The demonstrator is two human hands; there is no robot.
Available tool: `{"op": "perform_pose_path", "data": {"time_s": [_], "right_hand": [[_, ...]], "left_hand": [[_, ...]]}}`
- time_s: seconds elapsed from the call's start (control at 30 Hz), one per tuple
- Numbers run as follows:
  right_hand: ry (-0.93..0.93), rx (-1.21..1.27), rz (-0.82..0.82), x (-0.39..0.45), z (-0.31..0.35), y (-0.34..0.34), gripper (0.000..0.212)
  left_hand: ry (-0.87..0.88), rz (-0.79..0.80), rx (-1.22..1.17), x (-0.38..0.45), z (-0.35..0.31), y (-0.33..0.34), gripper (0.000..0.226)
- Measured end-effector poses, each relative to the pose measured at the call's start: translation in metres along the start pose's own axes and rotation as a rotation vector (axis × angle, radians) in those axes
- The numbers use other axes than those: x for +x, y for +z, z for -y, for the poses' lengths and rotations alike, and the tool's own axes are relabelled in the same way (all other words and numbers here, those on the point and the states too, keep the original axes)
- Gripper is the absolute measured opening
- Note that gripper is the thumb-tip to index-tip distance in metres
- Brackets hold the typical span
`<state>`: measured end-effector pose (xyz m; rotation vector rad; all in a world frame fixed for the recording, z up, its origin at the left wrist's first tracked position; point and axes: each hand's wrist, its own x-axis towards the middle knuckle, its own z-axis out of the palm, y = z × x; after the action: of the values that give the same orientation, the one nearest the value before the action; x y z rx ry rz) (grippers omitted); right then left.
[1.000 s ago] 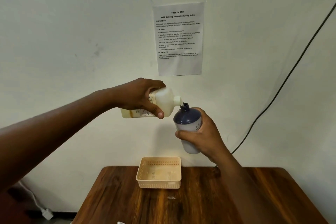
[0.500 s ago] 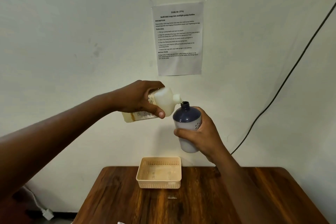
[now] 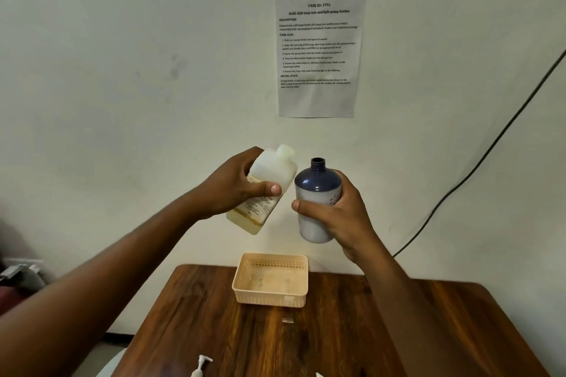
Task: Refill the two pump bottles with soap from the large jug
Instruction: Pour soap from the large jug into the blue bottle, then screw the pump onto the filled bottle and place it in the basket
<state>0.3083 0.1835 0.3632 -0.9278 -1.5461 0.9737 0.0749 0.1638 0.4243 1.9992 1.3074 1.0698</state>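
Observation:
My left hand grips the translucent soap jug, which tilts with its neck up and to the right; yellowish soap sits in its lower end. My right hand holds a pump bottle with a dark blue top and pale body, upright, its mouth open with no pump on it. Both are held in the air above the table, side by side and almost touching. A white pump head lies at the table's near edge.
A beige perforated basket stands at the far edge of the brown wooden table, against the wall. A small clear piece lies in front of it. A paper sheet hangs on the wall; a black cable runs down at right.
The jug has swung from lying level with its spout at the bottle's mouth to neck-up, away from the mouth. Both hands have dropped a little.

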Motion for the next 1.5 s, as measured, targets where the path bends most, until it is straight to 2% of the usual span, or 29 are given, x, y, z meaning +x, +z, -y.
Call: {"op": "perform_pose_path", "data": {"time_s": [0.23, 0.5, 0.73, 1.07, 1.5], "right_hand": [[0.055, -0.005, 0.002, 0.002, -0.017, 0.015, 0.08], [0.09, 0.021, 0.021, -0.005, -0.059, 0.043, 0.078], [0.155, 0.025, 0.049, -0.019, -0.111, 0.077, 0.08], [0.237, -0.006, 0.089, -0.049, -0.176, 0.114, 0.08], [0.301, -0.009, 0.084, -0.064, -0.219, 0.136, 0.084]], "left_hand": [[-0.121, -0.042, -0.14, -0.027, 0.043, 0.008, 0.059], [-0.273, -0.039, -0.181, -0.069, 0.103, 0.03, 0.07], [-0.374, -0.03, -0.157, -0.11, 0.159, 0.056, 0.061], [-0.545, 0.012, -0.257, -0.17, 0.259, 0.1, 0.07], [-0.734, 0.009, -0.321, -0.233, 0.346, 0.158, 0.071]]}}
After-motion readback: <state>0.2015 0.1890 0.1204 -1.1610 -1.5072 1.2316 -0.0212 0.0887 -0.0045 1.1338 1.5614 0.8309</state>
